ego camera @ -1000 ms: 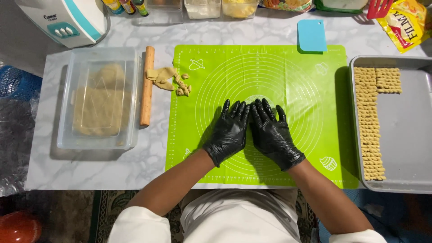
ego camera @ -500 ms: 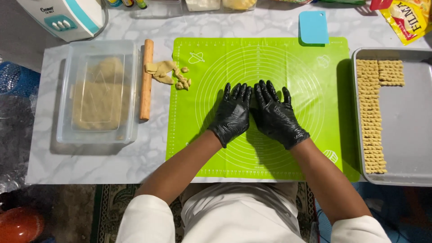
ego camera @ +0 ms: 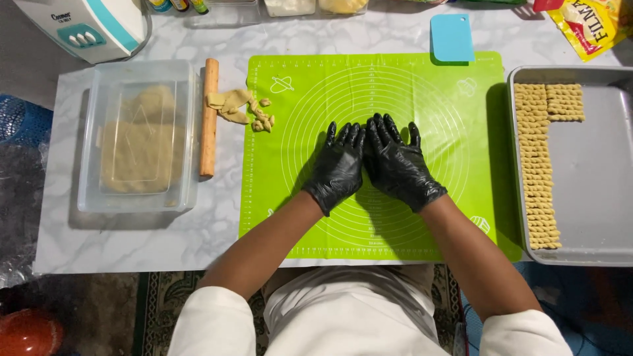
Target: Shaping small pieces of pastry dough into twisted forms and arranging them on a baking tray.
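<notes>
Both my hands wear black gloves and lie flat, side by side, palms down on the green silicone mat [ego camera: 435, 86]. My left hand [ego camera: 338, 168] and my right hand [ego camera: 398, 165] touch along the index fingers, fingers pointing away from me. Whatever lies under the palms is hidden. Scraps of pale dough [ego camera: 239, 109] sit at the mat's upper left edge, beside a wooden rolling pin [ego camera: 209, 117]. A grey baking tray [ego camera: 593, 171] on the right holds rows of small twisted dough pieces [ego camera: 537, 171].
A clear lidded plastic box with a slab of dough [ego camera: 137, 138] stands left of the rolling pin. A blue scraper [ego camera: 452, 37] lies at the mat's far edge. A white appliance [ego camera: 92, 26], jars and a yellow packet [ego camera: 593, 23] line the back.
Both hands have slid forward across the mat, away from me, staying flat and together.
</notes>
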